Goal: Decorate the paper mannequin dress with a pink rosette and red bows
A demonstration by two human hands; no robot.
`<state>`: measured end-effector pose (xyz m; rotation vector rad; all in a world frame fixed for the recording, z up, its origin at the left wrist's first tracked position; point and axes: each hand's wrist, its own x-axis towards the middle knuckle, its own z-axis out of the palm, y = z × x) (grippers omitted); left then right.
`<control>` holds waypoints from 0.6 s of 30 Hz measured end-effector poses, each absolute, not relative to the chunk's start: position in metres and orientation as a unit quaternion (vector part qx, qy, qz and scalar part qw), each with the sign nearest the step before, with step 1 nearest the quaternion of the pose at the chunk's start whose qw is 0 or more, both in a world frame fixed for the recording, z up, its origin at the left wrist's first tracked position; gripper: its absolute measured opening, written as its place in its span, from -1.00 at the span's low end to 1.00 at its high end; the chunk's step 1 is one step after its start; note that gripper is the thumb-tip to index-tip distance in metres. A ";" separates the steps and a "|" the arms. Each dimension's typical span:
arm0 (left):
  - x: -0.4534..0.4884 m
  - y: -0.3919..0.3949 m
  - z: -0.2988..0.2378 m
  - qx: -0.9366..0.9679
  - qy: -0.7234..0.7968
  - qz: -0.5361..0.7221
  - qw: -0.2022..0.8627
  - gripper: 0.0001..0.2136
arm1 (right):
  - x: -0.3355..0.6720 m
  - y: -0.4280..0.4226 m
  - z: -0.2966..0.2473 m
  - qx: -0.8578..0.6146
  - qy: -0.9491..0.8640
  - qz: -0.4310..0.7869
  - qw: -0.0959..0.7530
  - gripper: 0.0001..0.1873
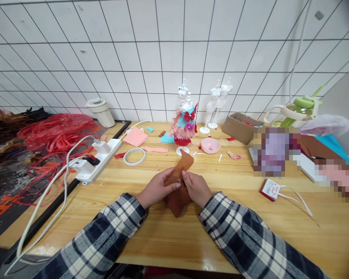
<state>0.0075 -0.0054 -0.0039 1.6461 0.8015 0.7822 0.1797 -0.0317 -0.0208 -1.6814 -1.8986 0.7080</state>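
Observation:
Both my hands meet over the near middle of the wooden table, around a sheet of brown paper (177, 203). My left hand (159, 188) is closed on the paper, its thumb lying across the front. In my right hand (197, 187) is a small pair of scissors (178, 179), with the blades over the paper and most of the handles hidden by my fingers. The paper's top end curls away towards a small dress form (186, 122) in a blue, pink and red paper dress. Its lower corner hangs below my hands.
A roll of tape (134, 150), pink paper squares (136, 136) and a pink bowl (210, 140) lie beyond my hands. At left is a power strip (103, 164) with cables. At right are a tagged box (271, 190), a cardboard box (241, 128) and a green-lidded jug (296, 112).

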 end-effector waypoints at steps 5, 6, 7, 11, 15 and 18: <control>0.007 -0.007 -0.009 0.645 0.337 0.341 0.595 -0.50 | 0.180 -0.031 -0.019 -0.618 -0.700 0.252 0.253 -0.48; 0.006 -0.007 -0.011 0.640 0.344 0.346 0.594 -0.50 | 0.180 -0.031 -0.019 -0.618 -0.700 0.254 0.251 -0.48; 0.005 -0.007 -0.013 0.637 0.351 0.349 0.591 -0.49 | 0.180 -0.031 -0.018 -0.617 -0.701 0.257 0.249 -0.48; 0.004 -0.007 -0.019 0.618 0.367 0.348 0.602 -0.44 | 0.179 -0.033 -0.016 -0.613 -0.701 0.265 0.251 -0.48; 0.006 -0.008 -0.017 0.609 0.359 0.339 0.620 -0.44 | 0.178 -0.034 -0.017 -0.616 -0.696 0.271 0.250 -0.48; 0.007 -0.009 -0.016 0.612 0.357 0.334 0.622 -0.46 | 0.177 -0.034 -0.018 -0.617 -0.689 0.279 0.260 -0.47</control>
